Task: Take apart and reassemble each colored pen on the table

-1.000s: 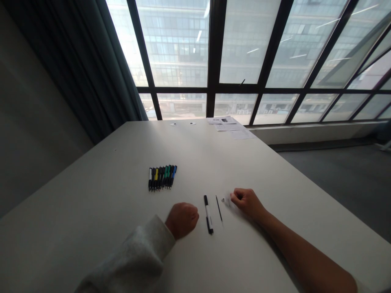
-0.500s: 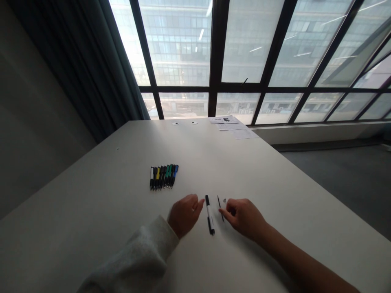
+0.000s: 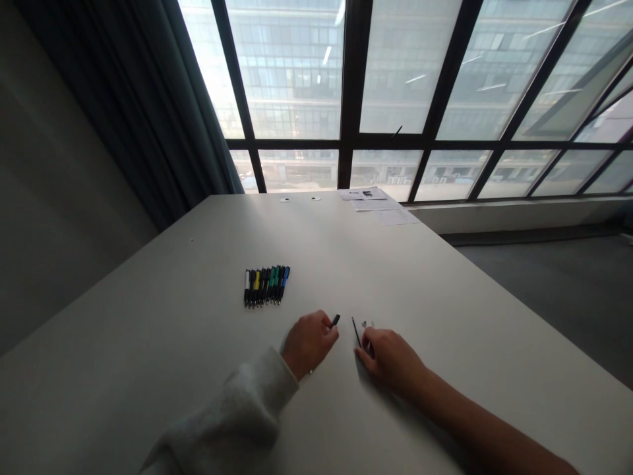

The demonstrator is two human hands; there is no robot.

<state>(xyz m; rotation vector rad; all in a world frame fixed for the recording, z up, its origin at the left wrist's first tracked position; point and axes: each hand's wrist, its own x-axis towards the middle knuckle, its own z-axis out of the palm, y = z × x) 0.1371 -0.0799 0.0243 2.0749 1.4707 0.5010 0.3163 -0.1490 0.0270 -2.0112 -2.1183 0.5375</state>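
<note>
My left hand [image 3: 310,338] is closed on a pen [image 3: 335,320]; its black end sticks out past the fingertips, and the hand hides most of the rest. To the right, my right hand [image 3: 388,353] rests low at the table, thumb and index finger at the near end of a thin dark refill [image 3: 355,330]. The far part of the refill lies visible on the white table [image 3: 316,257]. Just beyond the right knuckles is a small grey piece [image 3: 364,324]. Whether the right fingers grip the refill is hard to tell.
Several pens [image 3: 266,287] in white, yellow, black, green and blue lie in a row left of centre. Papers [image 3: 373,200] lie at the far table edge, near two small round discs [image 3: 316,198]. A dark curtain [image 3: 188,119] hangs at the left, beside large windows.
My left hand has closed on the white and black pen, which lay on the table before, and turned it. My right hand has shifted slightly, its fingers now lower along the refill.
</note>
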